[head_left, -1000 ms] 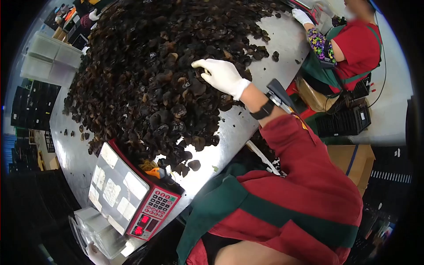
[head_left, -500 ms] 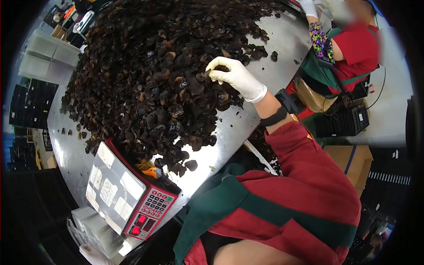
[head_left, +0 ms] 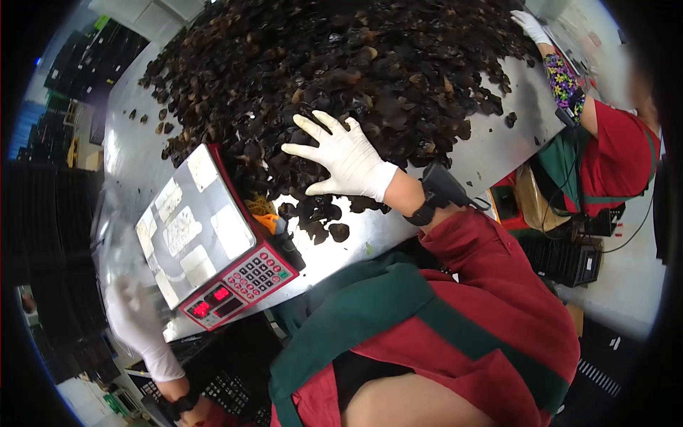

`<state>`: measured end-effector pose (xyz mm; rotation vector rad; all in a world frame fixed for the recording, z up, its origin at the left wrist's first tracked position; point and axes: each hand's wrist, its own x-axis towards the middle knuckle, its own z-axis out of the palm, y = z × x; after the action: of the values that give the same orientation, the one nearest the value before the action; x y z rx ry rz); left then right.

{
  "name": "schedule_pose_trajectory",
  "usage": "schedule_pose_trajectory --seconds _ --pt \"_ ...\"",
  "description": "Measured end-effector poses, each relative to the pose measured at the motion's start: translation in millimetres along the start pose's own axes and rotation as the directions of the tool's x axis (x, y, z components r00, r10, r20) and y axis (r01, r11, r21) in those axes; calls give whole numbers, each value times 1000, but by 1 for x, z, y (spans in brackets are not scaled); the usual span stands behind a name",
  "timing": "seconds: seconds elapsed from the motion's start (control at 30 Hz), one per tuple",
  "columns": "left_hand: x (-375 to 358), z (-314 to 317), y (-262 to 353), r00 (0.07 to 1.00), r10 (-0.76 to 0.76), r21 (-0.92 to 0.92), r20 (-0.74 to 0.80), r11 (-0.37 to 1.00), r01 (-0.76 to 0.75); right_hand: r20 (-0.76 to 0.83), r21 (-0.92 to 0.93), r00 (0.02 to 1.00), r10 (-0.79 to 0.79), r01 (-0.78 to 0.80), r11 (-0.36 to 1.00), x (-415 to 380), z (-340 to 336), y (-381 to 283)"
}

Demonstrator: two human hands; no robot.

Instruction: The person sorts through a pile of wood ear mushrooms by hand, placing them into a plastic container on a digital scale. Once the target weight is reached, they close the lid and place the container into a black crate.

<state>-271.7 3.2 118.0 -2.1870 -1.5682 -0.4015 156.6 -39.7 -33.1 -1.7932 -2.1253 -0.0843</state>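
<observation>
A large heap of dark wood ear mushrooms [head_left: 341, 78] covers much of the metal table. My right hand [head_left: 345, 156], in a white glove, is over the near edge of the heap with its fingers spread and nothing held. My left hand [head_left: 135, 320], also gloved, is at the lower left beside the scale. Motion smears its fingers, and faint clear edges show near it, so what it holds cannot be made out. The red digital scale [head_left: 199, 228], its plate patched with pale labels, stands between my hands with red digits lit.
An orange item [head_left: 267, 222] and yellow bands lie behind the scale. Across the table's right end stands a co-worker in red and green, one gloved hand [head_left: 530, 27] by the heap. Black crates [head_left: 562, 260] stand at the right; more are stacked at the left.
My right hand has opened from a pinch at a mushroom and moved nearer the scale. My left hand has risen beside the scale, where clear plastic containers stood. The view has shifted.
</observation>
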Motion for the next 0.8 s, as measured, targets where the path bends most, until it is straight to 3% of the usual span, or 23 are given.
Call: schedule_pose_trajectory --seconds 0.07,0.13,0.27,0.33,0.4,0.5,0.53,0.6,0.63,0.67,0.73,0.8 --pt "-3 19 42 975 208 -92 -74 972 -214 83 -108 997 -10 19 994 4 4 4" --pt "-12 35 73 963 265 -76 58 962 -260 -109 -37 994 -4 0 999 3 13 14" --pt "-27 57 105 956 273 -96 104 960 -264 -255 28 967 0 7 1000 11 20 38" --pt "-28 52 117 972 225 -278 68 940 -198 -204 224 975 84 -37 974 21 9 44" --pt "-31 35 117 975 197 -337 102 929 -152 -206 366 967 150 -66 928 36 5 55" --pt "-40 25 104 995 21 -449 93 893 23 77 790 937 341 -265 552 57 -19 64" --pt "-42 25 93 998 37 -429 59 903 -8 260 851 877 405 -406 333 59 -38 62" --pt "-51 28 81 992 -85 -488 91 865 119 373 928 873 315 -343 -147 63 -42 73" --pt "-54 32 77 988 -122 -473 96 868 153 228 971 938 260 -239 12 67 -21 94" --pt "-58 36 73 988 -122 -481 89 864 150 -61 972 997 39 51 230 66 -13 106" --pt "-65 48 65 989 -129 -492 73 858 148 -7 983 999 -36 1 -183 72 -7 101" --pt "-67 52 67 995 -100 -485 13 869 94 62 985 998 -9 -63 -163 80 -3 91"
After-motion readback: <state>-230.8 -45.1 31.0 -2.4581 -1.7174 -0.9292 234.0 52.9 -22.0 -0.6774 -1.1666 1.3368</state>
